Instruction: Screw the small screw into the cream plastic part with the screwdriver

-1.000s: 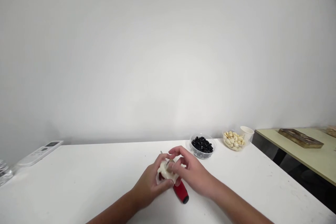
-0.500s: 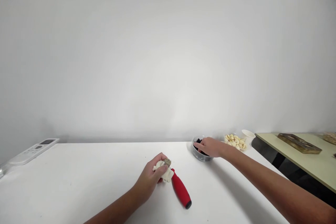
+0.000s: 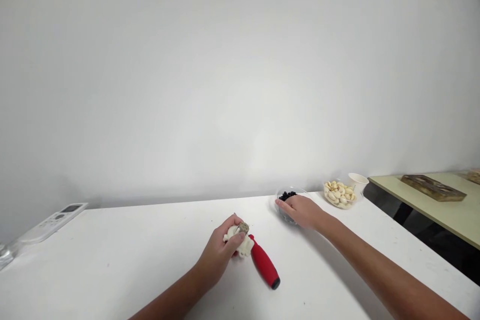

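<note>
Cupping a white dough lump (image 3: 245, 246) in the closed left hand (image 3: 217, 255), holding it just above the bench (image 3: 112, 260) beside a red-handled tool (image 3: 264, 264); resting the half-open right hand (image 3: 300, 211) over a clear bowl (image 3: 279, 200) of black beans (image 3: 287, 195), keeping them within reach.

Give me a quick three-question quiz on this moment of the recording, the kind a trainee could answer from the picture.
1. Which hand holds the soft white lump?
2. True or false: in the head view, the clear bowl of dark round pieces stands to the left of the bowl of pale nuts.
3. Fill in the missing word: the tool lying on the white table has a ____ handle.

Key: 1. The left hand. 2. True. 3. Red.
</note>
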Demonstrator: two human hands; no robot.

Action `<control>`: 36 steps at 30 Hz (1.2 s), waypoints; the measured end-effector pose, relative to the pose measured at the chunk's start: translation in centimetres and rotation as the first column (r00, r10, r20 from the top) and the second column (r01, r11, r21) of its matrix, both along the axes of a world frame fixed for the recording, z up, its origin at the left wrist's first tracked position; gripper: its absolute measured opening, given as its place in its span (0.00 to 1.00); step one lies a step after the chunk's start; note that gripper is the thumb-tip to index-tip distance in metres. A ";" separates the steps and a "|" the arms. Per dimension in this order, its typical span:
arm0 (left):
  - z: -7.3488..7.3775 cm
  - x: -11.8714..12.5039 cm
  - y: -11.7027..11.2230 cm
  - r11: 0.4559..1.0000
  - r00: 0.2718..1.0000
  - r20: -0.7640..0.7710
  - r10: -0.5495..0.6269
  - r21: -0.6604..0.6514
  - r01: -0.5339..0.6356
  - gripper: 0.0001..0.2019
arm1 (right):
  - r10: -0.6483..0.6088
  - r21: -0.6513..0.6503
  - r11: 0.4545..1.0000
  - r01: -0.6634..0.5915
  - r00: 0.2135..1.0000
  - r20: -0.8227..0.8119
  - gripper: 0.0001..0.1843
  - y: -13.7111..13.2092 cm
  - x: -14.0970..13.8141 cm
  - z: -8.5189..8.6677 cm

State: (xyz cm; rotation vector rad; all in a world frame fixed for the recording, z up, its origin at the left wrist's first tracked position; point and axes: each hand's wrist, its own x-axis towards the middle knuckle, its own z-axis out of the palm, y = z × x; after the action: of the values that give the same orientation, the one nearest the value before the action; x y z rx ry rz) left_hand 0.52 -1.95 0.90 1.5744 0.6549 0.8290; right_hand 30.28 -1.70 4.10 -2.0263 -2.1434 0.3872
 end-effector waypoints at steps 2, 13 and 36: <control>0.0 0.0 0.0 1.000 1.000 -0.011 -0.004 -0.008 0.004 0.11 | -0.002 0.007 1.000 0.002 1.000 -0.009 0.17 0.0 0.2 -0.3; -0.1 -0.1 0.1 1.000 0.999 -0.045 0.011 -0.002 -0.011 0.12 | -0.010 -0.048 0.999 0.008 0.999 -0.044 0.15 0.3 0.2 -0.8; 0.4 0.1 0.1 0.998 0.999 -0.034 -0.005 -0.066 0.003 0.13 | 0.091 -0.269 0.930 -0.252 0.865 -0.493 0.08 -3.1 1.9 3.0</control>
State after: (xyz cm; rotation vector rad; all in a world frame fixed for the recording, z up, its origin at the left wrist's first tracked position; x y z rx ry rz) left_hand 0.60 -1.86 1.29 1.5326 0.6964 0.7717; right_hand 32.15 -4.85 7.11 -1.6359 -2.0409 1.2038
